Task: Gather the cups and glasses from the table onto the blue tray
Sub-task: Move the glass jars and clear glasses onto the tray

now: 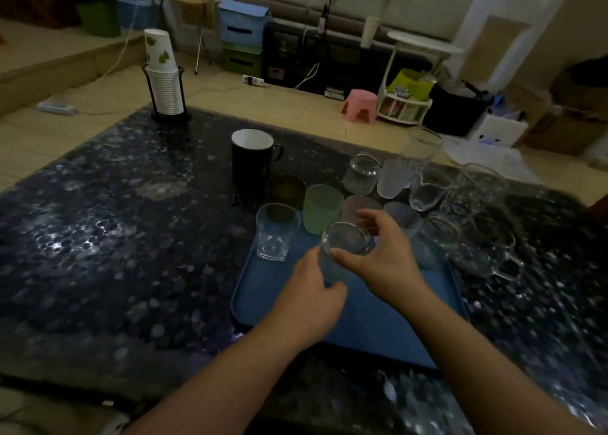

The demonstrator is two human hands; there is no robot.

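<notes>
- Dark speckled table (115,224) carries a blue tray (371,322).
- Both hands, left hand (312,299) and right hand (381,260), grip one clear glass (345,247) above the tray.

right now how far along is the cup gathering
Early on. One clear tumbler stands on the blue tray. Both hands, left hand and right hand, hold a clear glass over it. The black mug, green cup and other glasses remain on the table.
</notes>
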